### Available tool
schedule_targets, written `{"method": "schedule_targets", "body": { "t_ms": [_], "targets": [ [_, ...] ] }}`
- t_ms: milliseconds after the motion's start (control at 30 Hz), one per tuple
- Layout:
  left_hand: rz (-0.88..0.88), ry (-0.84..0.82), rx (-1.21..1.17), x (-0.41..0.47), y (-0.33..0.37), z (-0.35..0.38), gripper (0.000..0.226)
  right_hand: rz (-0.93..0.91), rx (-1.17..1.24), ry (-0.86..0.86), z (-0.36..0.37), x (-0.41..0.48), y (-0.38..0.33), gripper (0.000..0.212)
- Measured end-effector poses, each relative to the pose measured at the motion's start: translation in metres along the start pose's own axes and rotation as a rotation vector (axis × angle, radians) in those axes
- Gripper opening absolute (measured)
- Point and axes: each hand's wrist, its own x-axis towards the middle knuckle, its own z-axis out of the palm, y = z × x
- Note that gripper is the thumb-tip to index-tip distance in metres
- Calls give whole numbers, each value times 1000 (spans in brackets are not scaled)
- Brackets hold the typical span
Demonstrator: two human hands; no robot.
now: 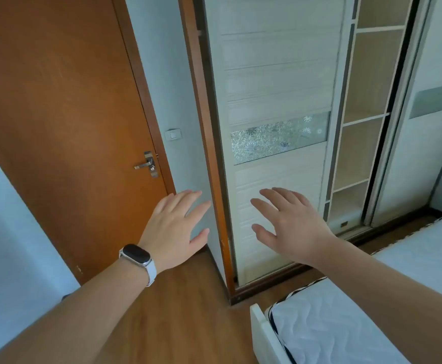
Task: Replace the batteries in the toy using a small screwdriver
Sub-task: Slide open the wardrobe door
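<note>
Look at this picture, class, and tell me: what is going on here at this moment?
A person stands in a bedroom with both arms stretched forward. The left hand, with a smartwatch on its wrist, and the right hand are open, fingers spread, and hold nothing. Ahead are a closed wooden door and a wardrobe with a sliding panel; a mattress lies at the lower right. No toy, batteries or screwdriver are in view, so the battery job has not visibly begun.
</note>
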Motion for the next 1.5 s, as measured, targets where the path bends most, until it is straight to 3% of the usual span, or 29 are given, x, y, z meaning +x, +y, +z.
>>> {"method": "schedule_targets", "body": {
  "t_ms": [200, 733, 967, 1500],
  "targets": [
    [-11, -28, -68, 39, -32, 41, 53, 4, -47, 48, 31, 49, 15, 58],
    [64, 127, -160, 172, -202, 162, 51, 103, -203, 93, 122, 246, 23, 50],
    [106, 133, -188, 222, -219, 210, 51, 110, -248, 75, 154, 297, 45, 56],
    [99, 210, -48, 395, -223, 271, 51, 36, -108, 230, 230, 447, 174, 52]
  ]
}}
